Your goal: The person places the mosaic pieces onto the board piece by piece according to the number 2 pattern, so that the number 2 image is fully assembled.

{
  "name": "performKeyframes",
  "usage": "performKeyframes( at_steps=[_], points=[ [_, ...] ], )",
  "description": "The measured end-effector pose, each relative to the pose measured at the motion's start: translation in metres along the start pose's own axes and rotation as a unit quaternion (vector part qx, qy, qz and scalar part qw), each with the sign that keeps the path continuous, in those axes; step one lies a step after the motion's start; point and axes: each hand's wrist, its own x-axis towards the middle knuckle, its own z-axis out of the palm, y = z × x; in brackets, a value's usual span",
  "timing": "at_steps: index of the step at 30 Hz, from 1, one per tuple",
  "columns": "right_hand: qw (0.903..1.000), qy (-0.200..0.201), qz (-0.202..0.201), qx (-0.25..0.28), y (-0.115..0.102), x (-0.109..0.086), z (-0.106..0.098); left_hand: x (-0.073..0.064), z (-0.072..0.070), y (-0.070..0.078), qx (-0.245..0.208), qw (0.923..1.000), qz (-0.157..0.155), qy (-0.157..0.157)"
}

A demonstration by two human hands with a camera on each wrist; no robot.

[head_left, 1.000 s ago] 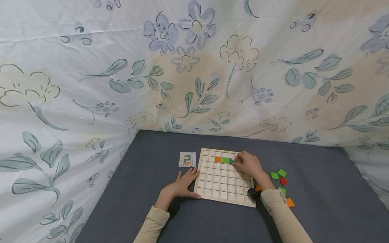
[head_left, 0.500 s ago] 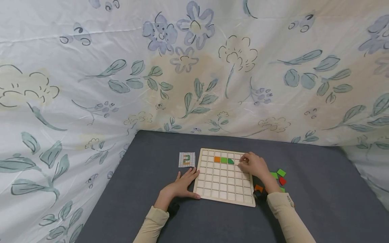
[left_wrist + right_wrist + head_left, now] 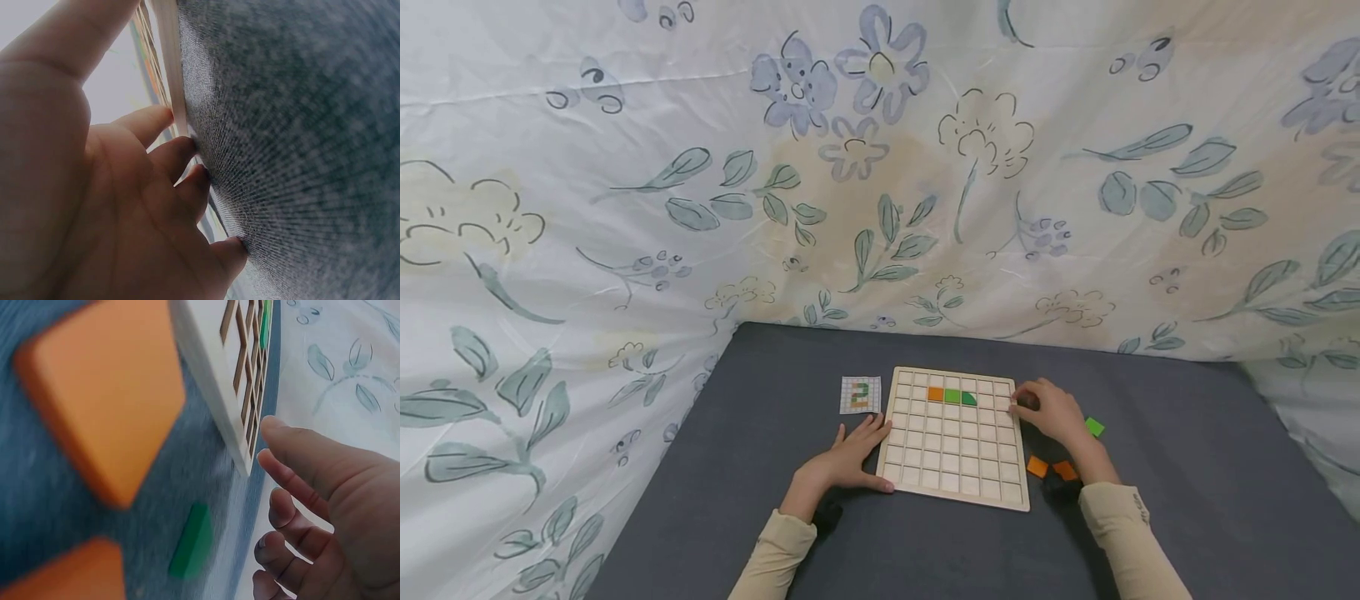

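A wooden grid board (image 3: 951, 458) lies on the dark table. In one of its upper rows sit an orange square tile (image 3: 936, 394), a light green square tile (image 3: 952, 396) and a dark green quarter-round tile (image 3: 969, 399). My left hand (image 3: 847, 457) rests at the board's left side, its fingers spread, fingertips at the wooden edge in the left wrist view. Beside the upper right edge is my right hand (image 3: 1051, 410), fingers loosely bent. The right wrist view shows nothing between its thumb and fingers.
A small pattern card (image 3: 861, 395) lies left of the board. On the right are two orange tiles (image 3: 1037, 467) and a light green tile (image 3: 1094, 427). The right wrist view also shows a dark green piece (image 3: 192, 542) on the table. Floral cloth (image 3: 880, 192) hangs behind.
My right hand has left the dark green tile in its cell and moved right, off the board to its edge. Its arm now covers several loose tiles. My left hand has stayed put.
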Motion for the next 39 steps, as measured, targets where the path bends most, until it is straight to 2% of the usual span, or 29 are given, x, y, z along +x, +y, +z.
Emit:
performKeyframes(
  at_steps=[15,27,34,39],
  points=[
    [0.9993,-0.007,0.037,0.006,0.027,-0.017,-0.026,0.001,0.003,-0.004,-0.001,1.0,0.001,0.001],
    [0.9982,0.006,0.06,0.006,0.055,-0.028,-0.034,0.0,0.0,-0.002,-0.005,1.0,0.007,0.001],
    [0.9969,0.0,0.078,0.0,0.07,-0.034,-0.035,0.001,0.002,-0.004,0.003,1.0,0.003,0.001],
    [0.997,0.0,0.077,0.001,0.077,-0.042,-0.037,0.002,0.002,-0.004,-0.003,1.0,0.003,0.001]
  ],
)
